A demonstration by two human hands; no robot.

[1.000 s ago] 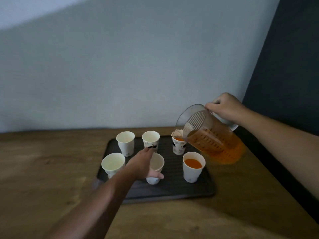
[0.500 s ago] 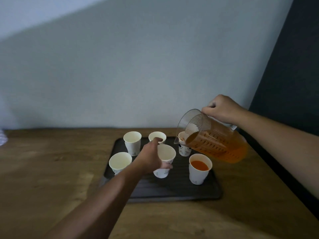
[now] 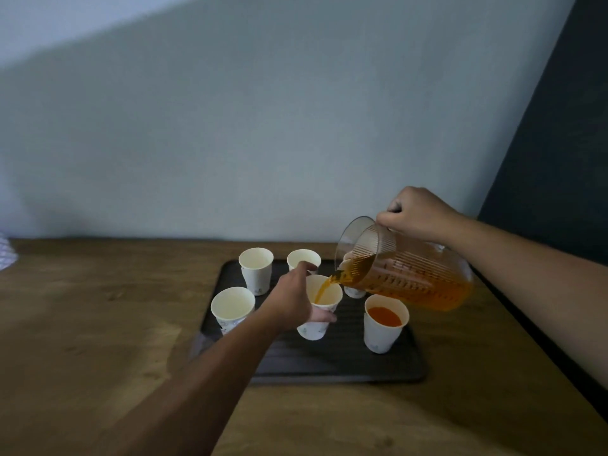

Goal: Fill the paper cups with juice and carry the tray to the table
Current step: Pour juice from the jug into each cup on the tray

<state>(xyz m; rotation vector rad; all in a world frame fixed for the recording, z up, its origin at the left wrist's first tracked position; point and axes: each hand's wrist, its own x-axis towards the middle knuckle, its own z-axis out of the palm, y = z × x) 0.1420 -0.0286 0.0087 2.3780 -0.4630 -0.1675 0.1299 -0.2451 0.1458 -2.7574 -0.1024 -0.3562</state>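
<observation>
Against a pale grey wall, on a brown wooden counter, a black ribbed rectangular tray carries cups; the left hand grips a white paper cup, the right hand clasps a clear plastic juice jug.

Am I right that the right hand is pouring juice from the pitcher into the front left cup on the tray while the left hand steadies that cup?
Not quite: the head view shows the juice stream landing in the front middle cup, not the front left cup, which looks empty. The rest holds: the right hand tips the pitcher over the tray, and the left hand steadies the cup being filled.
</observation>
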